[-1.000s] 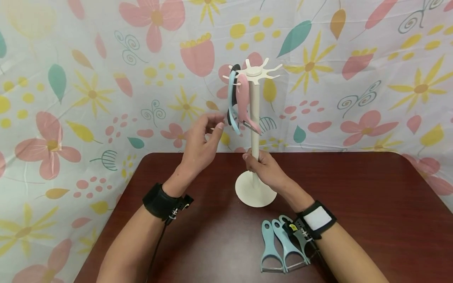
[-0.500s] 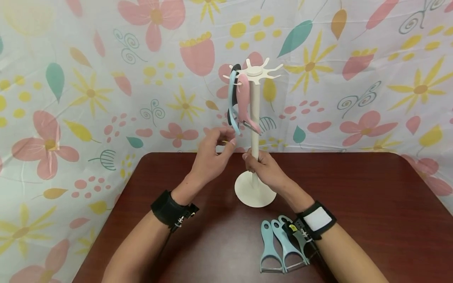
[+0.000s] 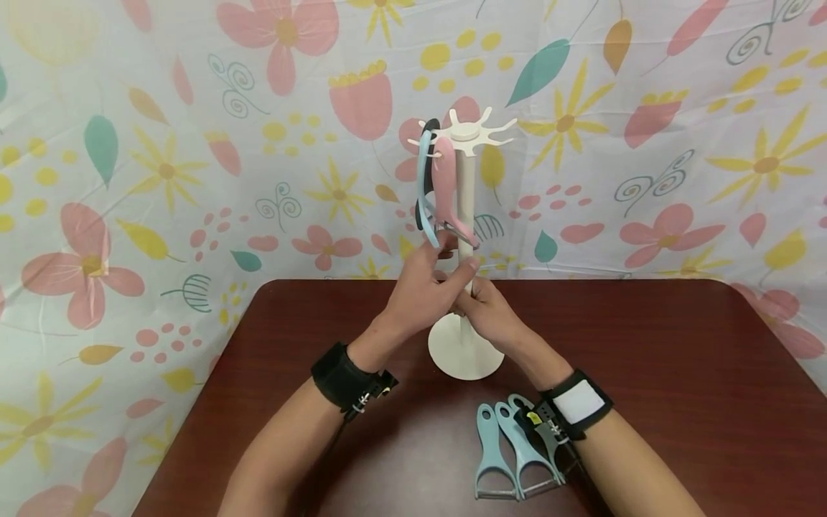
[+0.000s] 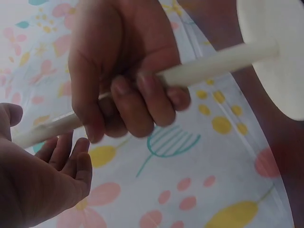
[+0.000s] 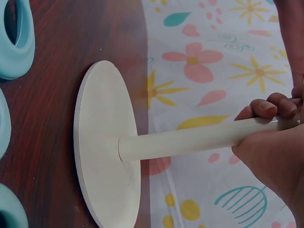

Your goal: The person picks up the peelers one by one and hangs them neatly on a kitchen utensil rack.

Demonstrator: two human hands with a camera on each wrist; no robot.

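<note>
Head: right hand point(image 3: 494, 319) grips the post point(image 3: 465, 187) of a white stand point(image 3: 465, 131), low down, above the round base point(image 3: 465, 355). Left hand point(image 3: 420, 291) is at the post just above it, thumb crossing in front, fingers partly hidden under the hung peelers. On the rack's arms: a pink peeler point(image 3: 443, 176), a light-blue peeler point(image 3: 423, 179) and a dark peeler point(image 3: 429, 172). More loose peelers point(image 3: 491, 441) lie on the table point(image 3: 678, 373) near the right forearm, one half hidden by the wrist camera. Step in hand, my read: steadying the stand, left hand at the post, some peelers hung, others not.

Left wrist: right fingers curled firmly round the post. Left fingers loosely bent, thumb on the other side, not clamped; contact can't be told. Next move probably calls for keeping the right grip firm and the left clear of the dangling blades.

Right wrist: base sits flat, post upright, right hand wrapped on it. Loose blue peelers only show at the edge, apart from the base.
</note>
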